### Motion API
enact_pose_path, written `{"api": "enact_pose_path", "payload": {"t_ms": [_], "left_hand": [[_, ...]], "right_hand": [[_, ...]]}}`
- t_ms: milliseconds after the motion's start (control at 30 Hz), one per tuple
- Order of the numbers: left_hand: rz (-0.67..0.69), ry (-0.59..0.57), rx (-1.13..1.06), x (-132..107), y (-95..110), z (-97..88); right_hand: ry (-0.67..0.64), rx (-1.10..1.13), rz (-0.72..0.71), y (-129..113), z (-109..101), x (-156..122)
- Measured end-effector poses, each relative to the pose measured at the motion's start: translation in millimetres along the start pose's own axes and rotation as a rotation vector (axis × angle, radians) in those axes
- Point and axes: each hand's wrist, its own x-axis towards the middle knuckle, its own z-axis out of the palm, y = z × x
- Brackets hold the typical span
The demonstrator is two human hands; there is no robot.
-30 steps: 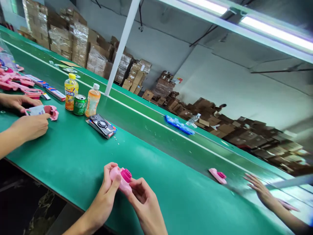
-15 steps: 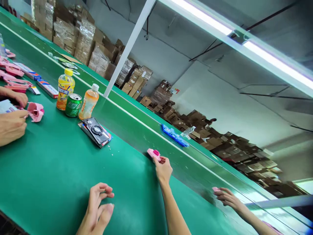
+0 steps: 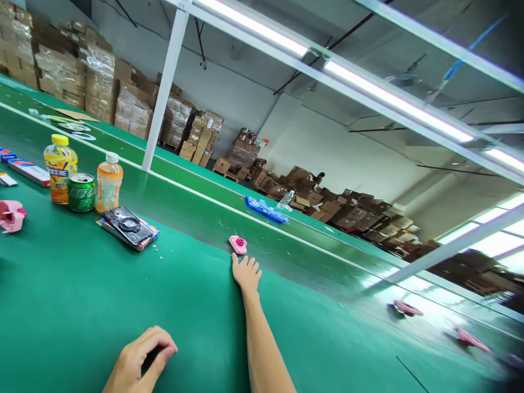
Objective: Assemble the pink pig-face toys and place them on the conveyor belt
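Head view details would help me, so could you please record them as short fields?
Left hand: over the table, fingers curled, nothing visibly held
Right hand: open beside the pink toy, contact unclear
Standing upright: yellow-capped bottle, can, white-capped bottle
Phone: lying on a flat box
Far side: blue tray

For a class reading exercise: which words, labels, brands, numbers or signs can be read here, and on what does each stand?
No text can be read with certainty. Too small or blurred:
Yellow-capped bottle: dark label lettering.
Green can: pale lettering.
White-capped bottle: pale label print.
Red, white and blue box left of the bottles: fine print.
Red and yellow wall sign: far too small.
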Motion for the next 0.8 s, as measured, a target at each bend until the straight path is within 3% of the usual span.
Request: {"api": "enact_pose_path", "payload": {"t_ms": [167, 400, 633, 800], "left_hand": [[0.154, -0.075, 0.148, -3.2, 1.4, 0.2], [0.219, -0.067, 0.384, -9.1, 8.8, 6.1], [0.300, -0.270, 0.911, -4.1, -3.6, 10.6], [0.305, -0.282, 0.994, -4.9, -2.9, 13.3]], "right_hand": [[-0.105, -0.083, -0.118, 18.1, -10.8, -29.1], [-0.068, -0.082, -0.306, 36.3, -11.4, -64.4], [0.003, 0.019, -0.419, 54.7, 8.8, -41.9], [0.020, 0.053, -0.480, 65.2, 6.5, -31.0]]}}
